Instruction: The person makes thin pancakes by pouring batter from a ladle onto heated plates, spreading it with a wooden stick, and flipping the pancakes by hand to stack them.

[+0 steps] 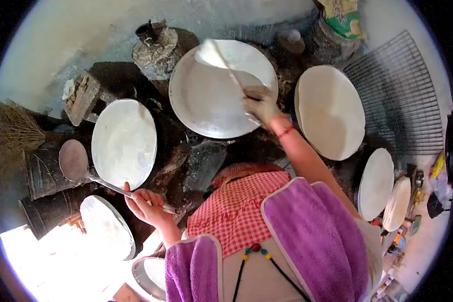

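Observation:
My left hand (148,205) is wrapped round the handle of a large ladle (73,160), whose round bowl points to the left. Beside that bowl lies a pale round disc (124,143). My right hand (260,106) is closed on a thin stick (225,62) over a large round metal pan (201,100); the hand is blurred by motion. White material (236,53) shows at the pan's far side, by the stick's blurred far end.
Pale round sheets (332,113) lie right of the pan, with more discs (376,184) lower right. A wire rack (400,95) leans at the right. A pot (146,32), bricks (81,98) and a twig broom (16,126) stand around. Another disc (104,226) is lower left.

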